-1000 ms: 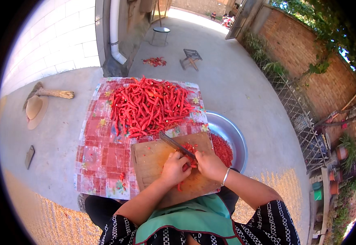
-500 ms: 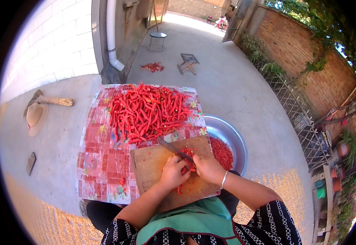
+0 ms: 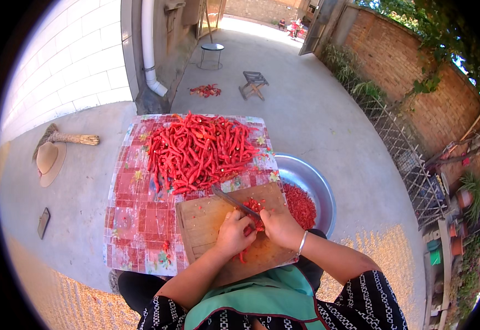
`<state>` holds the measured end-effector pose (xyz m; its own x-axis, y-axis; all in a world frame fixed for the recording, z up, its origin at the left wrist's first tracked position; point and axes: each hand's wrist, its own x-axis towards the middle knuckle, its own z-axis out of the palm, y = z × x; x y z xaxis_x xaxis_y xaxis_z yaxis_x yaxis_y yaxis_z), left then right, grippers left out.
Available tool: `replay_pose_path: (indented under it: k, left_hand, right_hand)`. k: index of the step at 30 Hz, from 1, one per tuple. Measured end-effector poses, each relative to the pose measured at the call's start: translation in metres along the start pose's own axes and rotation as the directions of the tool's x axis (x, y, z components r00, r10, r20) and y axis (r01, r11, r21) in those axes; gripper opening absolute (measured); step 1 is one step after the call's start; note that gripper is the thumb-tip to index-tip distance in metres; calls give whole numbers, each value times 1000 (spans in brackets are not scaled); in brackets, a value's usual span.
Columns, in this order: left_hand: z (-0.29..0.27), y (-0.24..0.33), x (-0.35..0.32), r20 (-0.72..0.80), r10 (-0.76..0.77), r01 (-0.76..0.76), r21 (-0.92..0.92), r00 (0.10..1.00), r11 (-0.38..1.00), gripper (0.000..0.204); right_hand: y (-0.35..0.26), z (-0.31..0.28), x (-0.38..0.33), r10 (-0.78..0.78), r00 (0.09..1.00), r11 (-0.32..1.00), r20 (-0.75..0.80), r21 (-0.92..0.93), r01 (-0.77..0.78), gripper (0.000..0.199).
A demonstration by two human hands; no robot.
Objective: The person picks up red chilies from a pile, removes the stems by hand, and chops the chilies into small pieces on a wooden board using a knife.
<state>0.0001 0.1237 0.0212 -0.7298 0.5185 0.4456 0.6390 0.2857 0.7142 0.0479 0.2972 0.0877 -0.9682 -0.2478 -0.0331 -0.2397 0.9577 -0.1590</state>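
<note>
A wooden cutting board lies at the near right of a table covered with a red checked cloth. On the board, my left hand is closed around red chili peppers, whose ends stick out below the fingers. My right hand grips the handle of a knife. Its dark blade points to the far left, across the peppers beside my left fingers. Chopped chili bits lie just past the blade. Beyond the board rises a big heap of whole red chilies.
A metal basin holding chopped chili stands right of the table. Farther off are a folding stool, a round stool and scattered red chili scraps. A hat, a brush and a phone-like object lie on the left.
Both hands and the knife stay in almost the same place on the board. The whole view has shifted very slightly.
</note>
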Motion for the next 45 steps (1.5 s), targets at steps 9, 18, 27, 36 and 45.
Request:
replay_pose_path:
  k: [9,18,27,36,45]
  left_hand:
    - [2,0,-1,9,-35,35,0,999,999,19]
    - [2,1,1,5,-23,23,-1,1000,1000,18]
    - [0,2,0,13,-22,22,16,1000,1000,21]
    - [0,3,0,21,-47,47,13,999,999,18]
    - [1,1,-1,20,-40,40,6,999,999,18]
  right_hand:
    - [5,12,0,-16,992,999,-124,46,21,13]
    - [12,15,1,-141,969,981,-201,-163,109,14]
    - [3,8,0,-23,996,1000,-92,-7,22,16]
    - [10,17,1,-119,975,985,-185,-144,92,12]
    - [7,15,-1,-125,967,986,-221,-140,96,13]
